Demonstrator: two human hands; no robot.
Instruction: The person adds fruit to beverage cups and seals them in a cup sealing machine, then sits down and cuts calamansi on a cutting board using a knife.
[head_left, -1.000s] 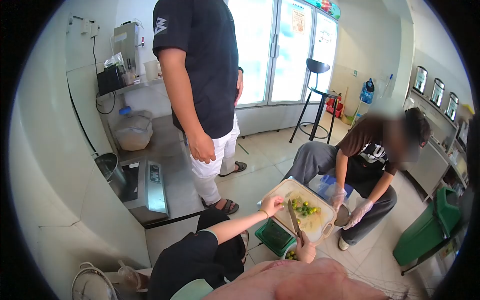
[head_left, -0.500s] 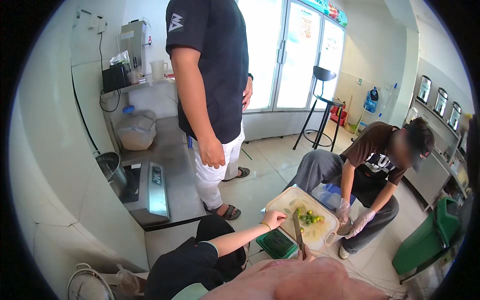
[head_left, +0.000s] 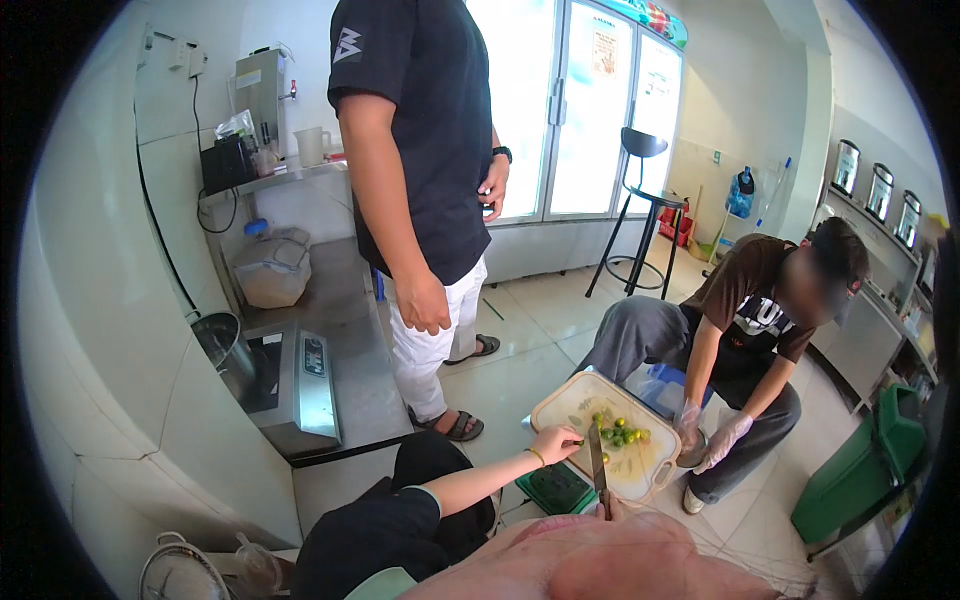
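My left hand [head_left: 556,442] is closed in a pinch over the left part of a cutting board [head_left: 567,402]. A small dark green piece shows at its fingertips; whether it is a whole fruit or a cut one I cannot tell. The handle of a knife [head_left: 598,458] is gripped by my right hand [head_left: 614,511] at the board's near edge, partly hidden by my body. Its blade points away from me across the board. Several small green limes [head_left: 622,436], some seemingly cut, lie on the board right of the blade.
A seated co-worker with gloved hands [head_left: 725,440] holds a round thing beside the board. Another person [head_left: 425,150] stands ahead on the left. A green basket [head_left: 560,486] sits below the board, a green bin [head_left: 865,465] at right, a bar stool [head_left: 650,205] behind.
My left hand has shifted slightly right and down, and a dark green piece now shows at its fingertips. The knife stays nearly in place. The standing person's far hand has moved slightly.
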